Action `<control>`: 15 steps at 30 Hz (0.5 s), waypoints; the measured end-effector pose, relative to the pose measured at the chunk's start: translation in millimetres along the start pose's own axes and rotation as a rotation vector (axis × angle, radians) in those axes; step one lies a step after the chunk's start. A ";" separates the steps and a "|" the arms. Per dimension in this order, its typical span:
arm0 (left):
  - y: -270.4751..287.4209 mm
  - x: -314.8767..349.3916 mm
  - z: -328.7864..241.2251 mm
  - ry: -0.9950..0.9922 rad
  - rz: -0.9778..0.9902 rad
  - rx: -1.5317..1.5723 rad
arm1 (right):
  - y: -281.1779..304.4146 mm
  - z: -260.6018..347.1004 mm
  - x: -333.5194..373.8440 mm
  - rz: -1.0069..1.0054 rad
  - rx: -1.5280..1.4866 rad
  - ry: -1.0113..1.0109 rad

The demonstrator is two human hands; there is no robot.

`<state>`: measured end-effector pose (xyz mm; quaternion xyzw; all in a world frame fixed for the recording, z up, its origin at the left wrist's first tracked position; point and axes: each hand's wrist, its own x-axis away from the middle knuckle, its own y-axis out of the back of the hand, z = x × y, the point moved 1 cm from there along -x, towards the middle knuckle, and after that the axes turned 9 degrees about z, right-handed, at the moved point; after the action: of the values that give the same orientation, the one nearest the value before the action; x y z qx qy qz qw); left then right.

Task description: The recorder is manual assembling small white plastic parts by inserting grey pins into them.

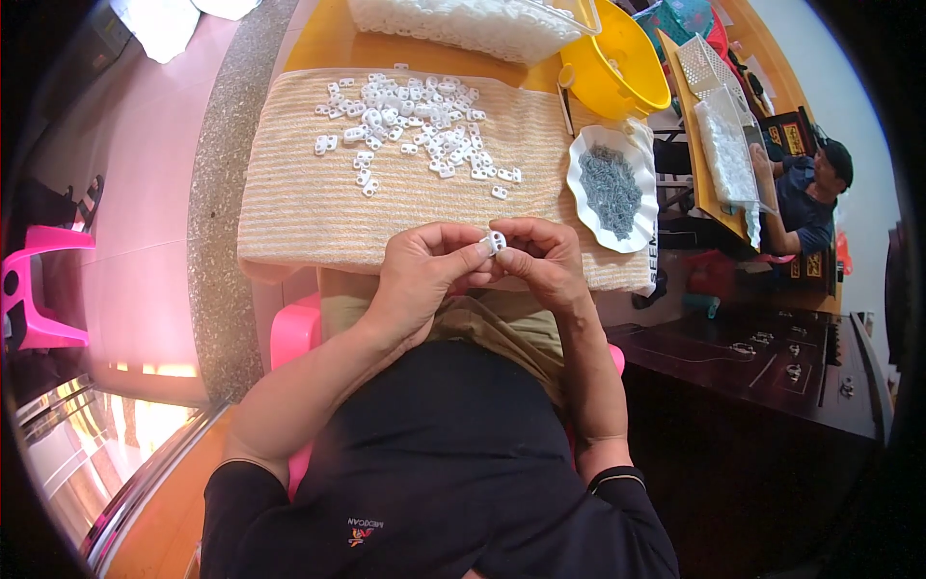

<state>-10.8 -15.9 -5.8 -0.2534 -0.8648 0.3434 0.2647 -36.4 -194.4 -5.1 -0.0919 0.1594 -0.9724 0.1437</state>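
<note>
Between my two hands, just over the near edge of the towel-covered table, is a small white plastic piece with dark holes (496,241). Thumb and fingers of my left hand (434,261) pinch its left side. My right hand (542,261) grips the same piece from the right. Farther back on the striped tan towel (309,212) lies a loose heap of similar white plastic pieces (424,116), with a few strays toward my hands. To the right, a white wavy-edged dish (632,236) holds many small grey metal parts (610,188), too fine to make out singly.
A clear bin of white pieces (463,29) and a yellow basin (627,58) stand at the back. A small long-handled spoon (567,96) lies beside the dish. At far right another person (810,193) sits by a tray of white pieces (725,145). A pink stool (48,289) stands left.
</note>
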 end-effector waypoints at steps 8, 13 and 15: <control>1.8 1.6 1.0 0.009 0.018 -0.048 | 3.1 -4.7 2.3 0.008 -0.033 -0.007; 0.6 1.8 2.0 0.008 0.013 -0.055 | 5.2 -7.0 2.9 0.007 -0.007 -0.002; 0.0 1.4 2.9 0.001 0.006 -0.019 | 8.4 -7.4 2.9 0.034 0.016 0.014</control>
<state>-13.6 -16.4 -7.2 -0.2586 -0.8672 0.3356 0.2617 -38.6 -200.8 -14.4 -0.0811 0.1541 -0.9717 0.1599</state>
